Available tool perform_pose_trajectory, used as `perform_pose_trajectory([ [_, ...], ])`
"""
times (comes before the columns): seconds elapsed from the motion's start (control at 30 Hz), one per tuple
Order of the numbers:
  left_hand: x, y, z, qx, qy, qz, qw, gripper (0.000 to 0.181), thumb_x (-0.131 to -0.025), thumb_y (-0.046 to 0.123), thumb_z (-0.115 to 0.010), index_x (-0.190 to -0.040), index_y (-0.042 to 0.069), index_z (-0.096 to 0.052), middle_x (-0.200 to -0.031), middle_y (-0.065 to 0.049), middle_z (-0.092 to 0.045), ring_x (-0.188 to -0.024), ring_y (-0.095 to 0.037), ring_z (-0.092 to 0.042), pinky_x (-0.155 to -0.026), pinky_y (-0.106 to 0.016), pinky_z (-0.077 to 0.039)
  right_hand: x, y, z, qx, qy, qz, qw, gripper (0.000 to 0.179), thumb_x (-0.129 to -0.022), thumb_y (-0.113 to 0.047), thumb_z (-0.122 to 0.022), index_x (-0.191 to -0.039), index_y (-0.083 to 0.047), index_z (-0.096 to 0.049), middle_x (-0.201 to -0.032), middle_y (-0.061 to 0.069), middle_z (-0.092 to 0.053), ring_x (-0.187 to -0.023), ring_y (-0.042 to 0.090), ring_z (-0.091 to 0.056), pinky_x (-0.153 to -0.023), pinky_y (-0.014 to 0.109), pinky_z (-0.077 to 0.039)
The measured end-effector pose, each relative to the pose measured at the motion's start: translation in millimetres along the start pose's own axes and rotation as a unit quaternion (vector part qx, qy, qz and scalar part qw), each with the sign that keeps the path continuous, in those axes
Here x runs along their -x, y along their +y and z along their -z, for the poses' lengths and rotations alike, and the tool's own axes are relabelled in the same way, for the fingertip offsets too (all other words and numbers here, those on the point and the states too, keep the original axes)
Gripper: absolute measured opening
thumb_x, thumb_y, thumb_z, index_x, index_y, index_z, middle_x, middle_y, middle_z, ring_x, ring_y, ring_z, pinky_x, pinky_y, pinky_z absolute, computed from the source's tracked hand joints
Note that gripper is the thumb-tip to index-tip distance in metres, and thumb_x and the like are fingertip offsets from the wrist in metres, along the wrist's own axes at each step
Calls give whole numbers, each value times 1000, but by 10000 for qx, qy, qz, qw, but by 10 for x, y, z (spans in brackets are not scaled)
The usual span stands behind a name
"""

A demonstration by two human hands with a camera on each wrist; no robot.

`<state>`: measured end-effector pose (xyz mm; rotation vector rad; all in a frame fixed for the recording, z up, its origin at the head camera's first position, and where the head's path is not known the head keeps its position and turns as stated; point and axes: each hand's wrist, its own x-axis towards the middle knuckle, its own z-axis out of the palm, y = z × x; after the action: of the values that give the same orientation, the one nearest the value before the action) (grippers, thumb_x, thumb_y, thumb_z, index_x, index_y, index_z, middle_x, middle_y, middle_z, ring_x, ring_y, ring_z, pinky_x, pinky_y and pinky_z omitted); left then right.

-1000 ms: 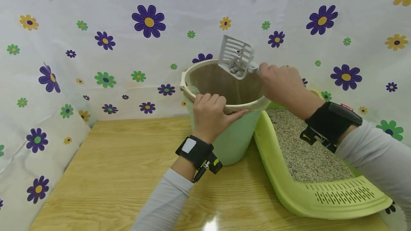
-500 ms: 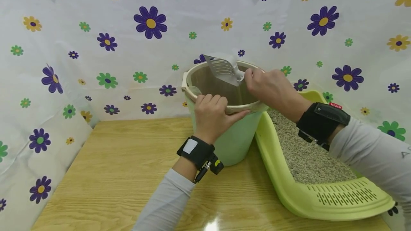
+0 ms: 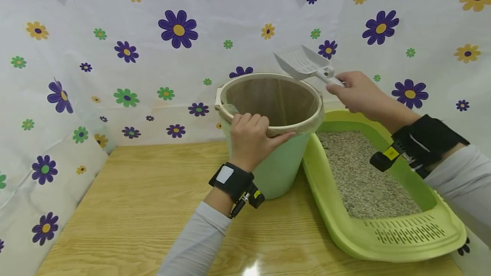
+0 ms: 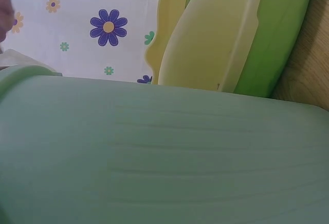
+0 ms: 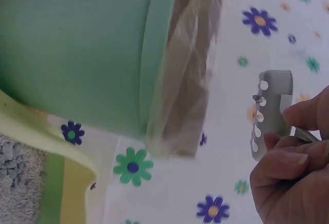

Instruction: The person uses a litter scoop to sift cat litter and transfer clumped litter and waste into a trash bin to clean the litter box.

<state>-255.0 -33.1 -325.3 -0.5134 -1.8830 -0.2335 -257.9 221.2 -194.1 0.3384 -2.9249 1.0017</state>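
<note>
My right hand (image 3: 358, 90) grips the handle of a light grey slotted litter scoop (image 3: 301, 61), raised above the far right rim of a pale green trash bin (image 3: 276, 169). No clumps show in the scoop in the head view; in the right wrist view a small dark bit (image 5: 258, 99) sits at one of its slots. My left hand (image 3: 251, 139) holds the bin's near rim, fingers curled over the edge and thumb lying along the outside. A thin plastic bag (image 5: 187, 80) lines the bin and folds over its cream rim ring (image 3: 264, 76). The bin's bottom is hidden.
A lime green litter box (image 3: 326, 199) with grey-brown litter (image 3: 368, 178) stands right of the bin, close against it. Its front lip has slots. Both are on a wooden table (image 3: 153, 208), with a flower-print sheet (image 3: 145, 71) behind and at the left.
The scoop, which held grey clumps one second ago, was turned over above the bin. It is now face up again, farther right, without those clumps. The left hand has stayed on the rim.
</note>
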Motion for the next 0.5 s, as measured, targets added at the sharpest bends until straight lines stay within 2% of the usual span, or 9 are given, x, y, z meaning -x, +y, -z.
perform_pose_trajectory([
  [0.13, 6, 11, -17, -63, 4, -13, 10000, 70, -72, 74, -78, -56, 16, -42, -53, 2, -45, -53, -18, -46, -65, -35, -39, 166, 391, 164, -405, 12, -448, 9982, 41, -110, -33, -41, -126, 4, -50, -70, -3, -37, -51, 9, -35, -49, 27, -36],
  [0.27, 0, 40, -24, -39, -37, -37, 10000, 70, -73, 74, -77, -57, 16, -42, -54, 2, -47, -54, -18, -48, -65, -35, -39, 373, 915, 155, -174, -109, -759, 9969, 42, -110, -32, -38, -120, 7, -49, -73, -2, -39, -53, 8, -36, -49, 27, -38],
  [0.37, -9, 59, -19, -18, -52, -32, 10000, 70, -73, 74, -77, -57, 16, -42, -54, 2, -47, -54, -18, -48, -65, -35, -39, 518, 1323, 0, 196, -445, -912, 9946, 40, -109, -27, -38, -116, 10, -51, -70, -2, -42, -52, 7, -39, -48, 25, -40],
  [0.5, -20, 64, -22, -7, -19, 2, 10000, 70, -72, 74, -78, -57, 15, -42, -53, 2, -46, -54, -19, -47, -65, -36, -40, 711, 1749, -331, 546, -1217, -987, 9861, 39, -106, -19, -40, -118, 16, -50, -69, -1, -42, -50, 8, -38, -48, 26, -41],
])
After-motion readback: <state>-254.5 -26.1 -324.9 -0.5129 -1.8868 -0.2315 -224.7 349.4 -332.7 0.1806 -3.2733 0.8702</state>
